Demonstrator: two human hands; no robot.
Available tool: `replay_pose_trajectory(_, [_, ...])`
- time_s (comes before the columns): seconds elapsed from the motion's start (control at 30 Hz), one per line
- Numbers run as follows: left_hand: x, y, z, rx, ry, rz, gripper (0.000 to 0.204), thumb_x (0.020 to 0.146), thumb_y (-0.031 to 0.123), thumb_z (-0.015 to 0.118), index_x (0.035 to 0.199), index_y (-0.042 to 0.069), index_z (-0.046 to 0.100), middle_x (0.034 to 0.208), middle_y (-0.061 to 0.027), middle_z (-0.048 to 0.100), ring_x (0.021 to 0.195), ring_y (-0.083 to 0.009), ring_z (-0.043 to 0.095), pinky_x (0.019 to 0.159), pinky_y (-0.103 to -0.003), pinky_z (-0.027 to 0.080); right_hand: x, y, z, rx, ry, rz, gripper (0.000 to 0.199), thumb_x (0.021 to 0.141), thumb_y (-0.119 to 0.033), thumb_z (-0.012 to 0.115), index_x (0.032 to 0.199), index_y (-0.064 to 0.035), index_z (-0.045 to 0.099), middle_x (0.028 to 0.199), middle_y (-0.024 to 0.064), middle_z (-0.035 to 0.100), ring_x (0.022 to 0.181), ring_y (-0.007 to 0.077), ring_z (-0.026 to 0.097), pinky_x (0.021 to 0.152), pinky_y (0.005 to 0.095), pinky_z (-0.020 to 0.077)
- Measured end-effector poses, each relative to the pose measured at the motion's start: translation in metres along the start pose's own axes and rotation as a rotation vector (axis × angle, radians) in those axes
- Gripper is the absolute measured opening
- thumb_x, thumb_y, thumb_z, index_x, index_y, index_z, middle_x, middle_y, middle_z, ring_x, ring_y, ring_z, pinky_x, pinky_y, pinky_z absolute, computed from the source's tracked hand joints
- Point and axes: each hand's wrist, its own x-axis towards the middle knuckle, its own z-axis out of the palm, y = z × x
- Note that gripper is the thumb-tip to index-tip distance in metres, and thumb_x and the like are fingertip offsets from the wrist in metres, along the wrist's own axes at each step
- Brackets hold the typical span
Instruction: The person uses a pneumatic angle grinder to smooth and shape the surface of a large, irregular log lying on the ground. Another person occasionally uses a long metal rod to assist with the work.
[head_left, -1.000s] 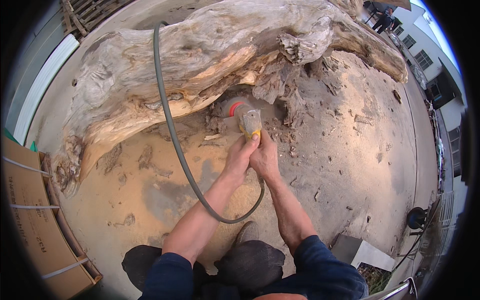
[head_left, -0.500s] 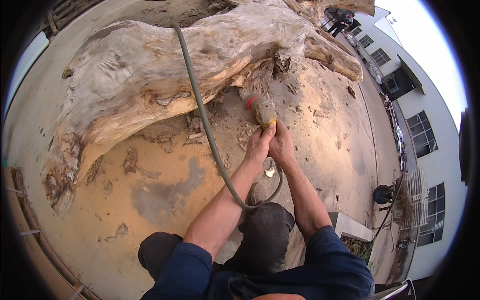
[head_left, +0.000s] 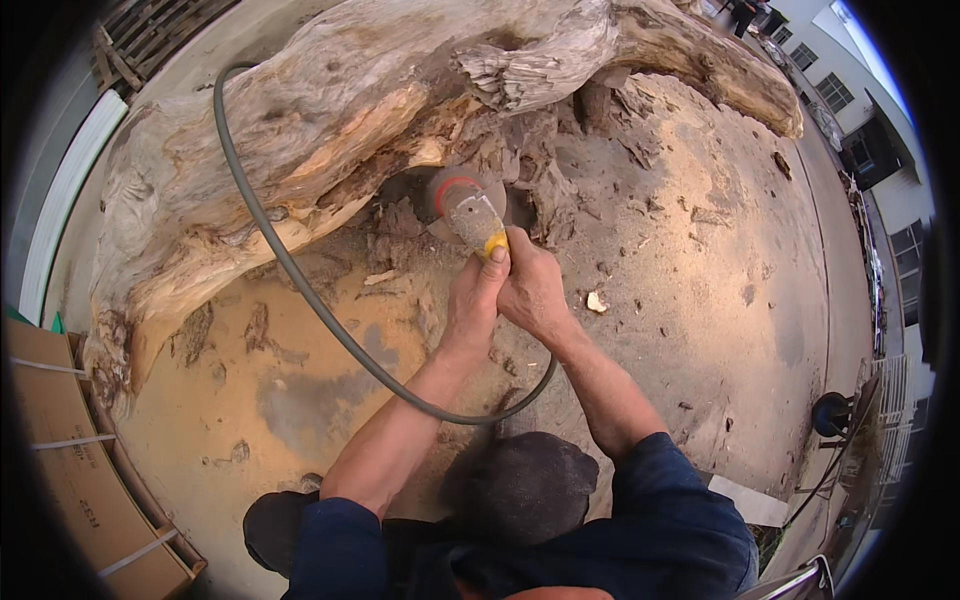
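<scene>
Grip: closed around the yellow handle (head_left: 495, 243) by left hand (head_left: 472, 302) and right hand (head_left: 533, 285).
Tool (head_left: 473, 218): held at 12 o'clock from both hands, its red-ringed disc near the trunk (head_left: 300, 130); contact cannot be told.
Hose (head_left: 290, 262): draped across the left forearm (head_left: 385, 455).
Trunk: seen from 9 to 2 o'clock.

The ground (head_left: 690, 350) is dusty; distant windows (head_left: 833, 92) seem barred.

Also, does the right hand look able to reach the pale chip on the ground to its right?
Probably not without letting go: the right hand is wrapped around the power tool, with the left hand also gripping it. Otherwise, nothing visible blocks the way to the pale chip.
</scene>
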Motion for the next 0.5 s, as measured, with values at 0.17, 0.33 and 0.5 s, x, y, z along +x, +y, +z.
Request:
replay_pose_trajectory(0.17, [0.026, 0.001, 0.027, 0.049, 0.059, -0.004, 0.064, 0.104, 0.053, 0.055, 0.137, -0.002, 0.053, 0.125, -0.0078, 0.059, 0.117, -0.0161, 0.054, 0.100, -0.032, 0.043, 0.028, 0.022, -0.020, 0.087, -0.004, -0.092, 0.025, 0.092, -0.024, 0.064, 0.097, -0.0027, 0.051, 0.077, 0.0229, 0.065, 0.071, 0.0472, 0.065, 0.060, 0.0539, 0.0494])
replay_pose_trajectory(0.33, [0.051, 0.007, 0.051, 0.003, 0.117, 0.045, 0.049, 0.108, 0.043, 0.053, 0.130, 0.000, 0.056, 0.123, -0.0062, 0.061, 0.113, -0.0142, 0.058, 0.098, -0.033, 0.047, 0.055, 0.035, -0.035, 0.114, -0.023, -0.108, 0.025, 0.091, -0.021, 0.065, 0.097, -0.0015, 0.051, 0.081, 0.0237, 0.065, 0.072, 0.0471, 0.065, 0.061, 0.0533, 0.0502])
replay_pose_trajectory(0.5, [0.073, -0.003, 0.056, 0.024, 0.154, 0.060, 0.059, 0.104, 0.049, 0.057, 0.135, -0.002, 0.056, 0.120, -0.0062, 0.060, 0.112, -0.0134, 0.056, 0.097, -0.030, 0.045, 0.074, 0.048, -0.040, 0.116, 0.004, -0.120, 0.027, 0.090, -0.021, 0.065, 0.100, -0.0001, 0.052, 0.083, 0.0245, 0.066, 0.074, 0.0480, 0.066, 0.063, 0.0540, 0.0508])
